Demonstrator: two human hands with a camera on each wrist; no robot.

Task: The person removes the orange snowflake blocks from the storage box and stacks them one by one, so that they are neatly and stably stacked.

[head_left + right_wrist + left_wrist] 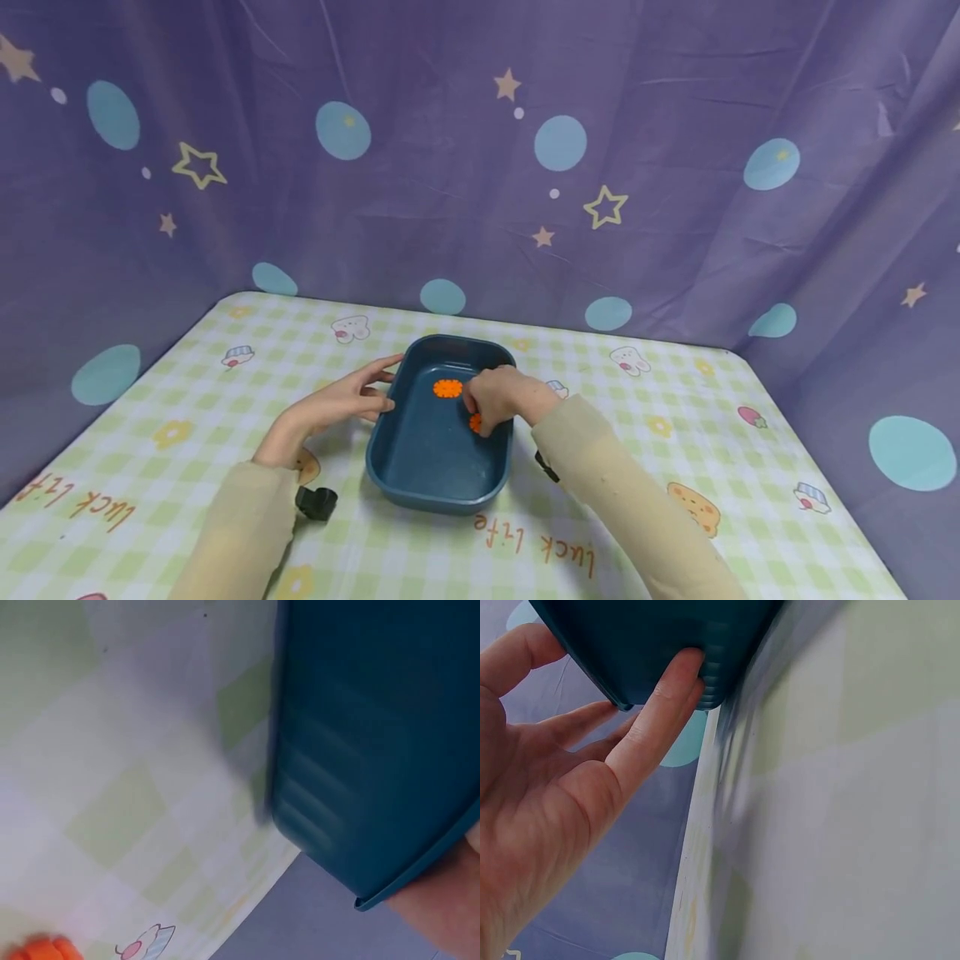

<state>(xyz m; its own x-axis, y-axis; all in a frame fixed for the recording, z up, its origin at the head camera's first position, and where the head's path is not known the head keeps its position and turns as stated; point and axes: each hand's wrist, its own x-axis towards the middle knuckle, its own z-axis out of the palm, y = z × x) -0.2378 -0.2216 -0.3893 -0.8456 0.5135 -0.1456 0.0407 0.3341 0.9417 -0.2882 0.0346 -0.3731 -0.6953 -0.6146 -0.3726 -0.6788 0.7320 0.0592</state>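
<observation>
A dark blue rectangular tub (438, 454) stands on the table. Inside it, near the far end, lies an orange piece with a scalloped edge (447, 389). My right hand (497, 398) reaches over the right rim with curled fingers, pinching a second orange piece (476, 423) that is partly hidden by the hand. At the left side, my left hand (347, 398) touches the tub's outer wall with its fingertips; the fingers look fairly straight in the left wrist view. The right wrist view shows mostly the tub's outer wall (360, 765), with the fingertips hidden behind it.
A green-and-white checked cloth (600, 467) with printed drawings covers the table. Another orange thing (45, 949) shows at the lower left edge of the right wrist view, outside the tub. Behind the table hangs a purple curtain (450, 217) with stars and dots.
</observation>
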